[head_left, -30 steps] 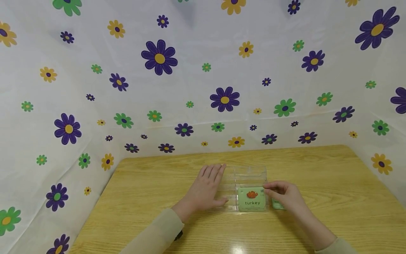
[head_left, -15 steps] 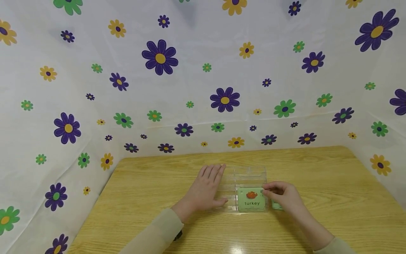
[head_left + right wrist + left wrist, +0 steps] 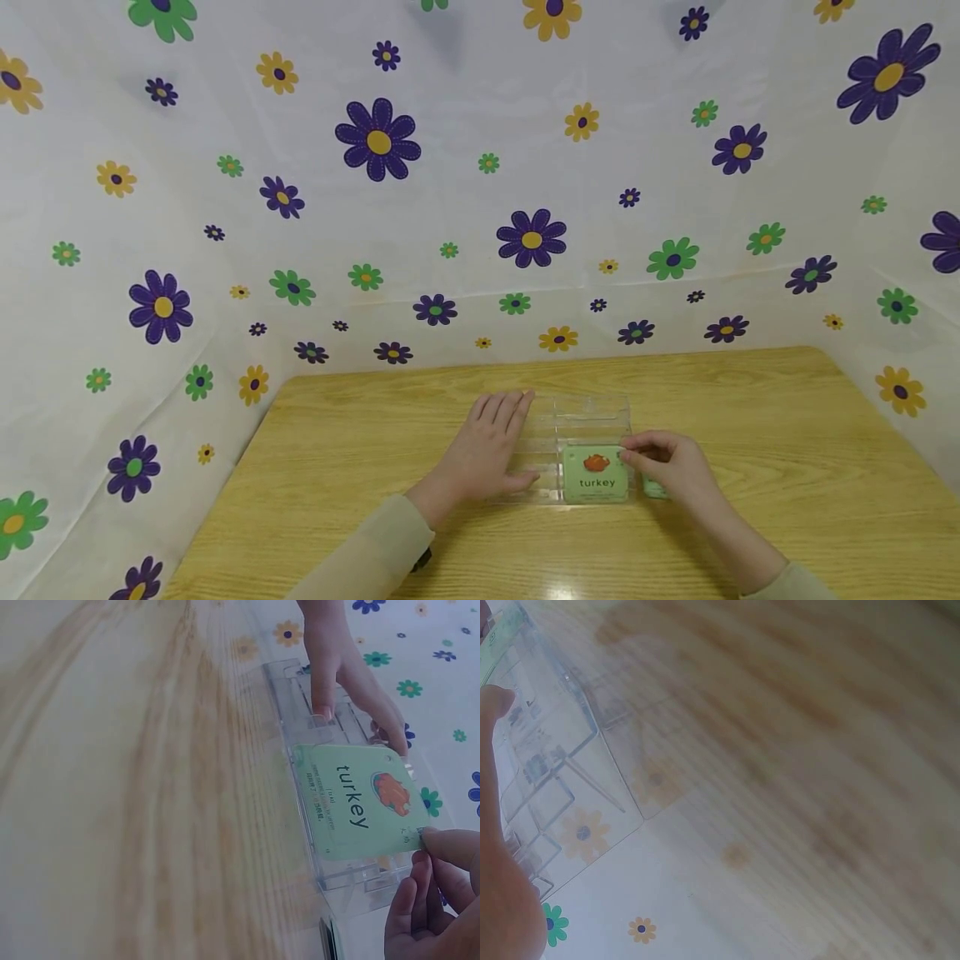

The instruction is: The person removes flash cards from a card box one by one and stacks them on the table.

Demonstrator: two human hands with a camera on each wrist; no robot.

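Note:
A light green flash card reading "turkey", with a picture of a roast bird, stands in the front right of a clear plastic stepped rack. My right hand pinches the card's upper right corner between thumb and fingers; the right wrist view shows this pinch on the card closely. Across the left part of the rack rests my left hand, its fingers straight and together, thumb apart toward the front. Only the thumb side of that hand appears in the left wrist view, beside the clear rack.
More green card lies on the table just right of the rack, partly hidden by my right hand. Under everything is a wood-grain table. A white flower-print cloth hangs behind and along both sides.

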